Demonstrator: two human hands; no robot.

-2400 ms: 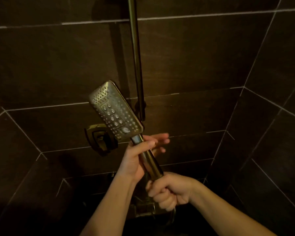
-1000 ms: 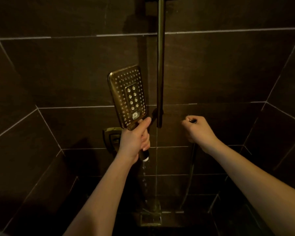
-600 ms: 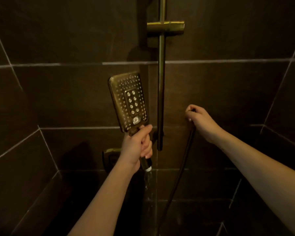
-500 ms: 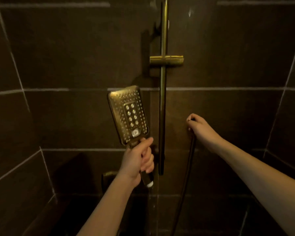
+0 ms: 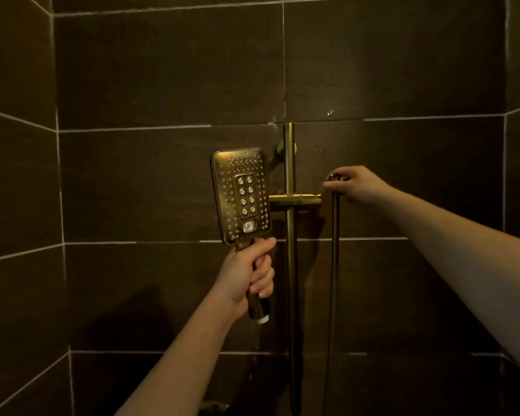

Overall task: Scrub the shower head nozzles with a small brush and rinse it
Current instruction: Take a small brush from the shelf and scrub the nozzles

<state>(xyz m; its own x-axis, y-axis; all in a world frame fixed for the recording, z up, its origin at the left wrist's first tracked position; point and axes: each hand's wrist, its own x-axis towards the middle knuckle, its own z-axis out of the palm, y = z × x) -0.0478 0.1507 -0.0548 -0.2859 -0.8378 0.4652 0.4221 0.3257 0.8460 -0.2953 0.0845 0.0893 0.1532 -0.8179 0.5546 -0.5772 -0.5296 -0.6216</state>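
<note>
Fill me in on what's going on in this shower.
A person stands facing a dark tiled wall with a brass shower head taken off its hose. The left hand grips the handle, nozzle face toward the camera. The right hand holds the loose end of the hose up beside the bracket on the vertical rail, and the hose hangs down from there. No brush is in view.
</note>
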